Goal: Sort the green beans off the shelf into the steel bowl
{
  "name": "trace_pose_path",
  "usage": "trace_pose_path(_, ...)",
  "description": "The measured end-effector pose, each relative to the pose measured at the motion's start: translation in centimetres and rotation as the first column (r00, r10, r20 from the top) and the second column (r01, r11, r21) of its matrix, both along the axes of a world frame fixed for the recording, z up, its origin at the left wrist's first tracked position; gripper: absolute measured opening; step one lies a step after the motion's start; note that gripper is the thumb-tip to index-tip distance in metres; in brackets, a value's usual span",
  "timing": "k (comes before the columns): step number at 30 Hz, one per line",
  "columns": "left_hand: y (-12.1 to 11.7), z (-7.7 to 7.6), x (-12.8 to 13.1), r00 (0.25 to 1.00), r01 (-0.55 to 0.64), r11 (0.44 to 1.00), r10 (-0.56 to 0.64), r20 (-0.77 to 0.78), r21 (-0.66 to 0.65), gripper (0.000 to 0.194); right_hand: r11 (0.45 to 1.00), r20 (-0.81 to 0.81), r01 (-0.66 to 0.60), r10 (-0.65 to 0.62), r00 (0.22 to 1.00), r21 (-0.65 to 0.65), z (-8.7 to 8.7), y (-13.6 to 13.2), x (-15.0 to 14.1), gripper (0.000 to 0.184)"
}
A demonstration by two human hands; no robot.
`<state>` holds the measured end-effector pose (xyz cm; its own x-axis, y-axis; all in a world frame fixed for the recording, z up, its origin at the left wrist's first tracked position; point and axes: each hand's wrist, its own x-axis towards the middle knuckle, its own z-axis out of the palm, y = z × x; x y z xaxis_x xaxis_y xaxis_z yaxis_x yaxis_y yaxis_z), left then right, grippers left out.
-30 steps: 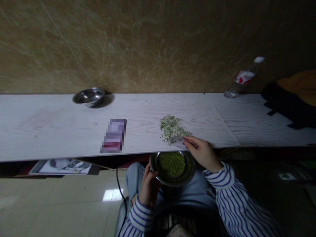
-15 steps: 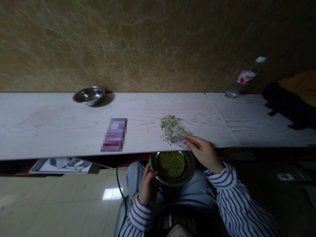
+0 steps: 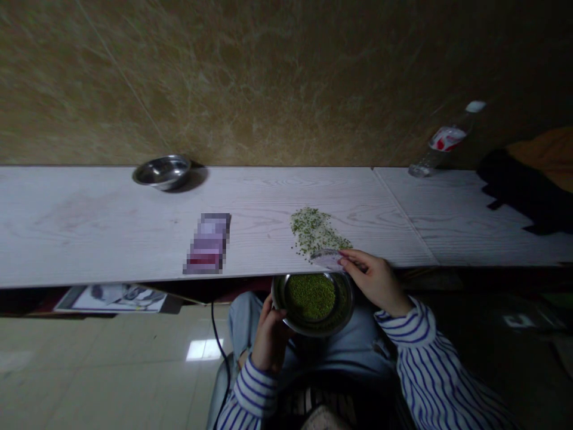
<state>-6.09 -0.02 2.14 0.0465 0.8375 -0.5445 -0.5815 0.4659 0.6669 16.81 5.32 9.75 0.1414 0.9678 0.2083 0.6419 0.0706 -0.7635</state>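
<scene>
**Close work at the lower middle of the frame**

A tan marbled wall (image 3: 233, 77) fills the top of the frame; a long white wood-grain board (image 3: 89, 239) crosses the middle, with a tiled floor (image 3: 107, 370) below it at lower left; on the board stand an empty-looking steel bowl (image 3: 161, 172) at upper left, a pixelated packet (image 3: 208, 243) at centre and a red-labelled plastic bottle (image 3: 443, 140) at upper right; a second steel bowl (image 3: 313, 329) sits just below the board's edge, held over the lap by the left hand (image 3: 268, 337), curled around its side; it holds a heap of small green beans (image 3: 310, 297); the right hand (image 3: 373, 280) pinches a pale slip of paper (image 3: 329, 259) between thumb and fingers, at the near edge of a loose scatter of green grains (image 3: 313, 230) on the board; the grains look light and apt to roll; the flimsy slip handles best by its edge, the bowl by its rim.
</scene>
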Motion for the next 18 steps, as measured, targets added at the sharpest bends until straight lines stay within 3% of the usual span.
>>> trace_pose_path(18, 0.0, 0.4, -0.2, 1.000, 0.008, 1.000, -0.008, -0.028, 0.009, 0.051, 1.000, 0.011, -0.012, 0.012, 1.000, 0.007, 0.4, 1.1, -1.0, 0.027)
